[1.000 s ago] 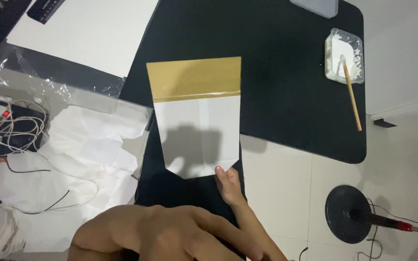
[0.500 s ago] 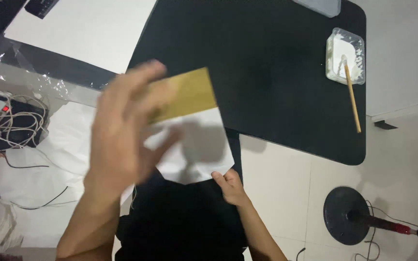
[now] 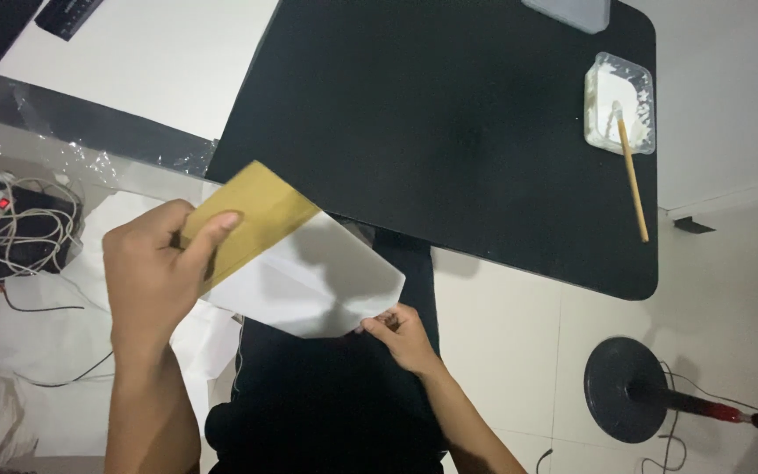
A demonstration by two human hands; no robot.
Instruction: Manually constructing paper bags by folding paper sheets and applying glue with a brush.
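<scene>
- The left hand is closing around the gold-coloured end of a folded paper sheet, thumb lying across the gold band and fingers wrapped behind it.
- The right hand is pinching the opposite, white lower edge of the sheet between the fingertips; the rest of that hand is curled shut.
- The sheet is spanning the gap between the two hands, lifted off the black surface and tilted, gold end higher on the left. Holding both ends is keeping the sheet taut and its folds flat, as far as can be judged.
- Beyond the right hand, at the far corner of the surface, a clear plastic tray of white paste is sitting with a wooden stick leaning out of it, well apart from both hands.
- Beyond the left hand, a white board is lying flat; just outside that hand, tangled cables are lying on white sheeting.
- Below the right hand, a round black stand base is resting on the floor.
</scene>
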